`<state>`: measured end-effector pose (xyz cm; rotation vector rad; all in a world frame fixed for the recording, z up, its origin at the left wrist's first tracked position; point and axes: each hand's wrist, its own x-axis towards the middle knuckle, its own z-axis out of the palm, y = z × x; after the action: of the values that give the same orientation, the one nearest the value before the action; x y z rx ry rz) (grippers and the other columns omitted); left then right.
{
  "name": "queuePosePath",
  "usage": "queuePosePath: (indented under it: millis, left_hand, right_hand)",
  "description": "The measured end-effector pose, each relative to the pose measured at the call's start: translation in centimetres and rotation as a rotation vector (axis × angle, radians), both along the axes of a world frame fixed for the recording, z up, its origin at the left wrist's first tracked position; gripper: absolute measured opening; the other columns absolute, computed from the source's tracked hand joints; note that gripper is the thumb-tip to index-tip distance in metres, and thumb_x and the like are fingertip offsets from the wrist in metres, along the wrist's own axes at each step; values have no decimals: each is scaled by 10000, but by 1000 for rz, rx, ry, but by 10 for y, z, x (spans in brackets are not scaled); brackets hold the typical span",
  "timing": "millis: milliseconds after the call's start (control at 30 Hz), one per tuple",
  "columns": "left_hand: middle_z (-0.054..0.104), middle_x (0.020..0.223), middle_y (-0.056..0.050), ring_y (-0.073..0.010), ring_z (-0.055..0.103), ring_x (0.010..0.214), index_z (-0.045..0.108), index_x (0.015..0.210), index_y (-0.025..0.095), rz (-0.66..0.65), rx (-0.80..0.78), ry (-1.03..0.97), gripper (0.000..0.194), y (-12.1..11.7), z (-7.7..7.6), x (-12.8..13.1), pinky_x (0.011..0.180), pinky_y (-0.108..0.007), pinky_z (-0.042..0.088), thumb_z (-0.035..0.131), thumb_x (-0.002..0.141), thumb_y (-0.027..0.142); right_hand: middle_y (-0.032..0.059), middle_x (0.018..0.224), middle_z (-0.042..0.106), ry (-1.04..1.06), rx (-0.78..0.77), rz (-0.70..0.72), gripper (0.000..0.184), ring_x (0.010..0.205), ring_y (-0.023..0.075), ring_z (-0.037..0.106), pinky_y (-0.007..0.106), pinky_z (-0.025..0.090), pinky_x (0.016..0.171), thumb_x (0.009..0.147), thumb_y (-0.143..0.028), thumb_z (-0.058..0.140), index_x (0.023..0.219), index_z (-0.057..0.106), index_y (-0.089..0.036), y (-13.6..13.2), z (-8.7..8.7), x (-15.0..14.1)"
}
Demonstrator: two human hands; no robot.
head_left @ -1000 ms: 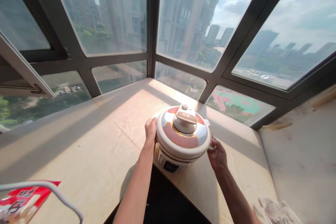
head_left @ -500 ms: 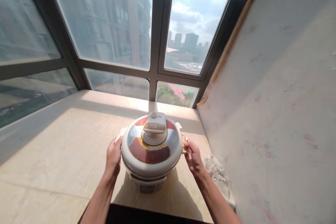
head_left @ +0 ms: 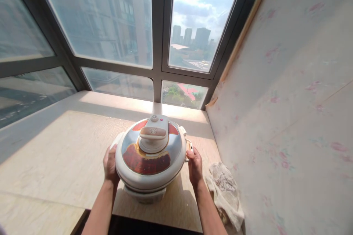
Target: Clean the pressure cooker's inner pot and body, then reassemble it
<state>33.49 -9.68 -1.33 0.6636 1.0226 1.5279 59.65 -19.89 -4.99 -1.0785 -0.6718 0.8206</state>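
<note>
both sides gripped: i've got left hand (head_left: 111, 163) and right hand (head_left: 195, 165) on the cooker (head_left: 151, 161). cloth (head_left: 226, 194) sits by the wall (head_left: 298, 117).

Forearms (head_left: 100, 202) reach forward, left grip (head_left: 110, 164) and right grip (head_left: 195, 165) curled, well apart.

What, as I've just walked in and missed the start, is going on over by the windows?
A person is holding an electric pressure cooker from both sides: the left hand at its left, the right hand at the side handle on its right. The lid is on. It is over the wooden surface; whether it rests there or is slightly raised is hard to tell. A crumpled cloth lies to the right, by the wall.
</note>
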Motion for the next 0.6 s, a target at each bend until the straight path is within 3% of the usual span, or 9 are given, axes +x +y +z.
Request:
queuePosePath:
  millis: [133,433,600]
  left_hand:
    - [698,767,-19,-282,716,870,647,1000,164,-39,15,12,623,2,-6,-5,749,-367,589,856,604,598]
    - [616,705,24,-210,653,765,631,929,195,-84,24,74,439,4,-8,-11,676,-286,528,783,725,553]
    - [564,677,39,-165,570,664,639,922,194,-100,75,137,420,5,-11,-13,656,-275,500,740,778,576]
  right_hand:
    - [41,925,724,16,-10,10,496,856,238,636,360,508,833,799,-613,723,1054,714,-188,-2,0,-1]
    - [64,1040,729,-105,4,80,525,941,261,658,371,527,853,831,-615,668,1158,690,-205,0,1,12]
    - [80,1010,737,-275,-181,173,558,885,246,660,341,532,771,820,-646,680,1131,695,-184,-3,12,33]
